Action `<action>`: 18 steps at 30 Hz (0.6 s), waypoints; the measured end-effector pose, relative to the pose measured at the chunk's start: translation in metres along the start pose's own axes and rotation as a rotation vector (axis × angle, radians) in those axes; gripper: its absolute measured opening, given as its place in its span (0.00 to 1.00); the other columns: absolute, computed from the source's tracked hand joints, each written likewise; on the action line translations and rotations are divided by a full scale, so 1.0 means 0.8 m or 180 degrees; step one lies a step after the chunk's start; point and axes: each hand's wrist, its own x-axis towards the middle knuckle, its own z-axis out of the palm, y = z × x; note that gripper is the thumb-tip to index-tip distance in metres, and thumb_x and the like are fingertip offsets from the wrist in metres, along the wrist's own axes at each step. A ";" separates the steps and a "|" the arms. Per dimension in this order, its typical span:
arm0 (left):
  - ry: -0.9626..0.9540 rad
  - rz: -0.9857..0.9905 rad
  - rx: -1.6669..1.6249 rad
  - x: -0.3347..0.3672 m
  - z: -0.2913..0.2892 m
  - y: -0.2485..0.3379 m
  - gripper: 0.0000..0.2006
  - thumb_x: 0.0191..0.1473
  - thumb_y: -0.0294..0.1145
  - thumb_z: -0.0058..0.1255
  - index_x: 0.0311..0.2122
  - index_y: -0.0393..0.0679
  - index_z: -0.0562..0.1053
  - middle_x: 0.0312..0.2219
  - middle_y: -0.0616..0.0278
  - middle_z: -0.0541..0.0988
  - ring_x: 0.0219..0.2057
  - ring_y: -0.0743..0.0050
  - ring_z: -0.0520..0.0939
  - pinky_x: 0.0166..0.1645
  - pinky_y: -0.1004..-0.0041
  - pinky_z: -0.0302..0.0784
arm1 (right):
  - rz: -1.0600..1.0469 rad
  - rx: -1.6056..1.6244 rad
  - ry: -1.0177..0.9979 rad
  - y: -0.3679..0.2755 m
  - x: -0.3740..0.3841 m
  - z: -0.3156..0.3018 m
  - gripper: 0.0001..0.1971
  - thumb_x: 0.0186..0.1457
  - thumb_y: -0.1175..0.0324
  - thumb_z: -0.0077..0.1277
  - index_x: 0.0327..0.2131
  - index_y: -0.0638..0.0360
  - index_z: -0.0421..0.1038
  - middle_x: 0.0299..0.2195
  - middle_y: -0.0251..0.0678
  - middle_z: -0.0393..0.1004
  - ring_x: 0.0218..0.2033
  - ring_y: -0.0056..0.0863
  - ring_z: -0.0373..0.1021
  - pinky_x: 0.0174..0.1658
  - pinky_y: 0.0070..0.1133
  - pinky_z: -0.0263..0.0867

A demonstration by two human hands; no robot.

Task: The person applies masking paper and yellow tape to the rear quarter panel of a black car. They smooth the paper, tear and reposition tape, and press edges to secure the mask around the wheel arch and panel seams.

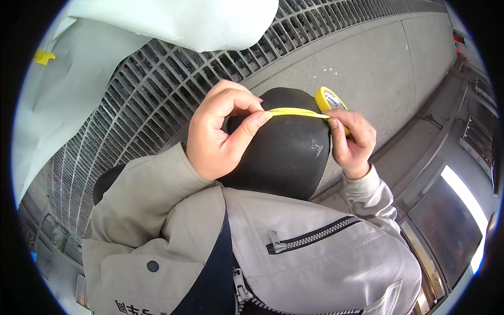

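A strip of yellow tape (296,112) stretches between my two hands. Thumb and forefinger of my left hand (218,128) are pinched on its left end. My right hand (354,139) is closed on the other end, with the roll of yellow tape (323,100) against its fingers, partly hidden by them. Right below the strip is a smooth, rounded black form (278,157) with a pale scuff on its right side; I cannot tell what it is.
A metal floor grating (173,86) runs diagonally on the left and far side. Pale sheeting (79,79) covers part of it, with a yellow tape piece (44,57) on its edge. Grey floor (367,63) lies beyond my right hand. A bright light strip (462,191) is at the right.
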 end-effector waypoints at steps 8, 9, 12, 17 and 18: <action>0.0885 -0.0941 -0.0912 0.015 -0.013 0.008 0.19 0.63 0.24 0.70 0.55 0.44 0.73 0.45 0.61 0.80 0.50 0.70 0.84 0.53 0.69 0.84 | 0.0097 -0.0328 0.0315 0.004 -0.001 0.004 0.08 0.59 0.79 0.67 0.41 0.58 0.87 0.32 0.34 0.88 0.26 0.30 0.79 0.33 0.24 0.70; 0.0751 -0.0297 -0.0357 0.022 -0.013 0.014 0.21 0.61 0.25 0.72 0.56 0.43 0.74 0.47 0.60 0.80 0.52 0.67 0.84 0.55 0.67 0.84 | -0.0029 -0.0423 0.0242 0.004 0.004 0.000 0.08 0.59 0.79 0.67 0.41 0.58 0.87 0.32 0.33 0.88 0.26 0.29 0.79 0.33 0.24 0.69; -0.0226 0.2020 0.1763 0.063 -0.024 0.023 0.23 0.51 0.22 0.74 0.54 0.40 0.83 0.56 0.51 0.81 0.54 0.54 0.85 0.56 0.63 0.85 | -0.0157 -0.0313 -0.0065 0.002 0.016 -0.006 0.08 0.59 0.78 0.67 0.41 0.57 0.87 0.32 0.33 0.88 0.25 0.29 0.79 0.33 0.25 0.69; -0.0543 0.2239 0.2093 0.091 -0.012 0.018 0.13 0.54 0.25 0.65 0.45 0.43 0.86 0.45 0.61 0.85 0.44 0.60 0.88 0.45 0.69 0.88 | -0.0362 -0.0152 -0.0082 0.000 0.021 -0.006 0.09 0.57 0.78 0.68 0.42 0.56 0.88 0.30 0.32 0.86 0.23 0.29 0.77 0.32 0.26 0.67; -0.0666 0.2120 0.2067 0.089 -0.013 0.016 0.12 0.54 0.26 0.64 0.45 0.43 0.86 0.42 0.61 0.85 0.41 0.61 0.88 0.43 0.69 0.88 | -0.0397 -0.0119 -0.0048 0.001 0.019 -0.006 0.10 0.57 0.78 0.68 0.42 0.56 0.88 0.29 0.31 0.86 0.23 0.29 0.76 0.32 0.26 0.66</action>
